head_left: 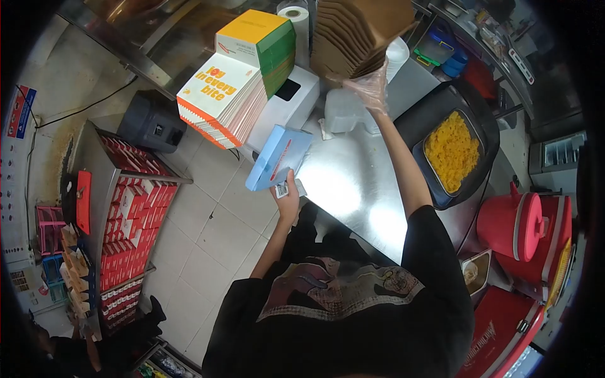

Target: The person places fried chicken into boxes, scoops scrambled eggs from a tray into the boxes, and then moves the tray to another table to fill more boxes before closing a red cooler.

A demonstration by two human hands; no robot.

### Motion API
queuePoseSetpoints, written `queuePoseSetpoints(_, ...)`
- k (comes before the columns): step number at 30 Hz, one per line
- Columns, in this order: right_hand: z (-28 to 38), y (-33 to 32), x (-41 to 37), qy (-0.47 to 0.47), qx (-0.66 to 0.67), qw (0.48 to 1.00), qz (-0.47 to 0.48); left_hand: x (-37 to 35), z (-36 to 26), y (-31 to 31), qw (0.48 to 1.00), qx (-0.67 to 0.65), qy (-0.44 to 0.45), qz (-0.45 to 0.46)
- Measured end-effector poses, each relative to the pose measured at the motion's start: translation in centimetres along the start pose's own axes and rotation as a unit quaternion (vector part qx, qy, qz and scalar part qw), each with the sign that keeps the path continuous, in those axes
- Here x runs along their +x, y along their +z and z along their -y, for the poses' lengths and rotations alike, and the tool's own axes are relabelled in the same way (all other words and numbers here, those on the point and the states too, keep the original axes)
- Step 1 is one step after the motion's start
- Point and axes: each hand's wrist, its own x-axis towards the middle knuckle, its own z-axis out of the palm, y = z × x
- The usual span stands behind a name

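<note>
My left hand (pixel 288 200) is bare and closed on the lower edge of a flat light-blue box (pixel 277 157) with red lettering. A small white label with a printed code (pixel 282 188) shows by its fingers. My right hand (pixel 370 88), in a loose clear plastic glove, is at the lower edge of a stack of folded brown cardboard boxes (pixel 346 38). The baggy glove hides how its fingers are set. Just below that hand stand translucent plastic containers (pixel 343 111) on the steel table (pixel 340 170).
Stacked printed cartons (pixel 220 91) rest by a white machine (pixel 296 94). Right of my arm is a black-rimmed pan of yellow food (pixel 452 151). A red drink cooler (pixel 510 223) stands farther right. Shelves of red-and-white boxes (pixel 135 220) and another person (pixel 94 346) are at left.
</note>
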Motion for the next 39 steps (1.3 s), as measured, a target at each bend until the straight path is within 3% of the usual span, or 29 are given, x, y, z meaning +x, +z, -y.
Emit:
queuePoseSetpoints(4,-2.7,0.7,0.2,-0.027,-0.03,0.997,0.062,-0.3,-2.4,0.2,0.998,-0.006,0.057,-0.027)
queuePoseSetpoints(7,-1.7,0.7,0.8,0.052,-0.151,0.981,0.11,0.3,-1.3,0.0,0.999,-0.005,0.047,0.012)
queuePoseSetpoints(10,-0.9,0.8,1.6,0.101,-0.134,0.973,0.161,1.0,-1.1,0.3,0.996,0.025,0.082,0.008)
queuePoseSetpoints(14,-3.3,0.8,1.5,0.091,-0.11,0.97,0.199,1.6,-1.1,0.9,0.991,0.088,0.103,0.005)
queuePoseSetpoints(16,-2.9,0.5,1.6,0.067,-0.215,0.95,0.215,1.7,-1.7,1.5,0.986,0.115,0.118,0.002)
queuePoseSetpoints(18,-2.0,-0.3,1.4,0.067,-0.185,0.955,0.221,1.9,-2.6,2.3,0.961,0.166,0.217,-0.054)
queuePoseSetpoints(20,-0.8,-1.5,0.5,0.067,-0.156,0.959,0.227,1.8,-3.0,2.6,0.967,0.181,0.176,-0.038)
queuePoseSetpoints(22,1.0,-3.3,-1.2,0.064,-0.172,0.966,0.18,1.7,-3.7,3.0,0.971,0.195,0.137,-0.018)
queuePoseSetpoints(26,7.2,-9.8,-6.0,0.122,-0.171,0.972,0.102,1.6,-4.4,4.1,0.973,0.153,0.175,-0.004)
queuePoseSetpoints(28,8.8,-14.7,-9.2,0.199,-0.255,0.946,0.027,1.5,-4.1,4.5,0.973,0.115,0.198,0.003)
queuePoseSetpoints(32,7.0,-26.7,-18.8,0.307,-0.191,0.909,-0.208,0.8,-3.3,3.4,0.97,0.121,0.21,0.006)
queuePoseSetpoints(34,8.5,-30.4,-22.2,0.309,-0.201,0.881,-0.296,0.1,-3.5,2.8,0.968,0.144,0.205,0.013)
queuePoseSetpoints(36,8.9,-32.8,-24.7,0.35,-0.175,0.855,-0.339,-0.4,-4.5,2.6,0.989,0.091,0.095,0.066)
queuePoseSetpoints(39,7.8,-34.4,-27.6,0.418,-0.089,0.819,-0.383,-1.0,-6.2,4.0,0.988,0.074,0.089,0.106)
